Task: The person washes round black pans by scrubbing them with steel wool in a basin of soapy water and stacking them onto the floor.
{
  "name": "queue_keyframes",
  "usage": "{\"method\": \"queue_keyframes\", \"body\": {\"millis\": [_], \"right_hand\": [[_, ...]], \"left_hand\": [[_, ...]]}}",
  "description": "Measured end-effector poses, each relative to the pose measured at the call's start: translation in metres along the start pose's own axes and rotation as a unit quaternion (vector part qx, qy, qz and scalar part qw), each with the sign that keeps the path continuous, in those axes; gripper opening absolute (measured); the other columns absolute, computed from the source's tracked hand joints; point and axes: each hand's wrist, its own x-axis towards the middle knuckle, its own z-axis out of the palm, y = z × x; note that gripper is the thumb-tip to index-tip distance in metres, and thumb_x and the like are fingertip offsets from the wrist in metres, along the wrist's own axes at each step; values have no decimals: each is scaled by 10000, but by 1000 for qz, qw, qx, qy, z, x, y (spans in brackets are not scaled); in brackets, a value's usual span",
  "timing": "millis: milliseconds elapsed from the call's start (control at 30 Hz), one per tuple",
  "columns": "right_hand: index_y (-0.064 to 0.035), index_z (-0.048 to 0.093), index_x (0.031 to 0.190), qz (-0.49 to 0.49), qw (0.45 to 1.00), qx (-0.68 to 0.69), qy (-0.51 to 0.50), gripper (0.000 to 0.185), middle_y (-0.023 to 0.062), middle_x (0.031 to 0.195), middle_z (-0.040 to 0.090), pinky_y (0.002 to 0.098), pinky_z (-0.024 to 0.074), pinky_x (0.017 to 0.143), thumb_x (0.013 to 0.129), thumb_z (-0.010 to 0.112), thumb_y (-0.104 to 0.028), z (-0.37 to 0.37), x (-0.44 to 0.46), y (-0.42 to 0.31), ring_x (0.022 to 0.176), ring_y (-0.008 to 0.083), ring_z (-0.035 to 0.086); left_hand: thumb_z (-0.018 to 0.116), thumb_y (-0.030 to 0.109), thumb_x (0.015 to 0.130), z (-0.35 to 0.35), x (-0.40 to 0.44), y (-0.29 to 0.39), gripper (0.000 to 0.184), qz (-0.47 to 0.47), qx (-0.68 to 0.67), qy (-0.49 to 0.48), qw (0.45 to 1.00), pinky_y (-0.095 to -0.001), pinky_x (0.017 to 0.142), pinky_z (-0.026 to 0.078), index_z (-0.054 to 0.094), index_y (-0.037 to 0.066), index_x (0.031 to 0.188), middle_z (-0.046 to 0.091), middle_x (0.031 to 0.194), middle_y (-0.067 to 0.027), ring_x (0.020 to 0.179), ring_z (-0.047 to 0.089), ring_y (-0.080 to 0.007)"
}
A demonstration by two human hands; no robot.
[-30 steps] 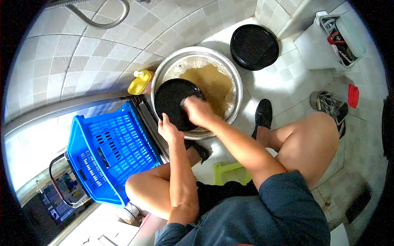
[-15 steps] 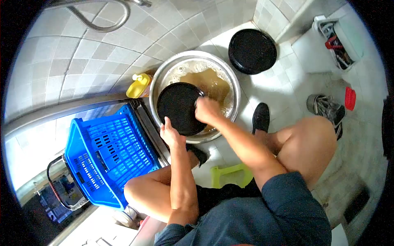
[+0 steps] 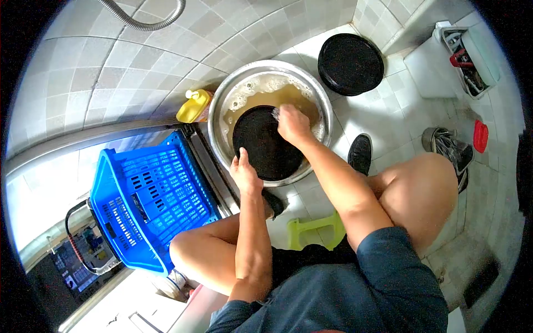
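Observation:
A round black pan (image 3: 264,147) leans tilted inside a wide metal basin (image 3: 217,136) of brownish, foamy water (image 3: 288,97). My left hand (image 3: 246,173) grips the pan's near-left rim, thumb on the upper face. Near the pan's far edge, my right hand (image 3: 293,125) is closed around a small silvery scrubber (image 3: 275,114), mostly hidden by the fingers. It presses on or just above the black surface; I cannot tell which.
A yellow pump bottle (image 3: 192,110) stands left of the basin. Nearby sits a blue plastic basket (image 3: 150,200). More round black pans (image 3: 351,64) lie stacked on the floor. A green stool (image 3: 316,224), a red item (image 3: 481,136) and a white bin (image 3: 433,66) are around me.
My right hand has moved across the pan toward its far edge. The pan has shifted right within the basin, with my left hand still on its rim. The view has shifted slightly.

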Motion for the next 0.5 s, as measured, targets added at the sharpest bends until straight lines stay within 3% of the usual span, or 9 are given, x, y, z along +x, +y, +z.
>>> {"method": "queue_keyframes", "body": {"millis": [67,133,200,233,267,367,500], "right_hand": [[18,670,947,55,993,-29,-105,165,251,956,688,506,564,813,816,602,-54,-6,-19,2,918,418,688],[20,689,949,86,984,-51,-150,177,259,992,688,504,565,834,814,597,-46,-6,-31,-9,933,416,692],[13,637,971,79,991,34,-106,162,255,991,672,525,547,815,864,589,-99,10,-29,-7,942,440,668],[14,598,992,30,993,79,-78,182,254,974,658,533,535,797,881,600,-130,12,-23,-12,931,449,655],[14,558,1013,-21,991,122,-48,217,253,957,644,540,523,779,897,611,-161,12,-16,-18,921,459,642],[-18,465,1114,-51,982,181,23,324,256,949,645,512,510,734,914,659,-182,1,2,-49,866,451,638],[-4,570,1064,-127,951,283,-16,255,223,966,677,449,546,773,873,706,-107,15,-10,-60,905,405,674]], "left_hand": [[681,215,955,-8,14,-3,222,38,34,0,999,-309,767,529,625,3,991,672,949,-66,810,630,-161],[679,235,959,-5,19,-4,225,45,30,35,998,-303,747,531,628,17,973,672,917,-58,790,624,-152],[708,317,920,-12,18,-3,496,14,57,26,998,-394,747,536,568,-69,1199,644,1042,-134,841,616,-231],[719,363,912,-11,16,-1,553,9,63,0,998,-381,739,524,569,-85,1200,638,1046,-133,827,603,-214],[697,382,933,-9,12,-1,543,29,118,-4,993,-349,746,520,592,-88,1183,650,1031,-120,820,604,-191],[666,407,956,-7,11,-11,524,39,129,-43,990,-323,747,516,625,-75,1158,663,1000,-96,818,601,-170],[600,460,991,7,2,4,534,23,79,-74,994,-301,769,518,645,-54,1129,677,998,-83,851,618,-161]]}}
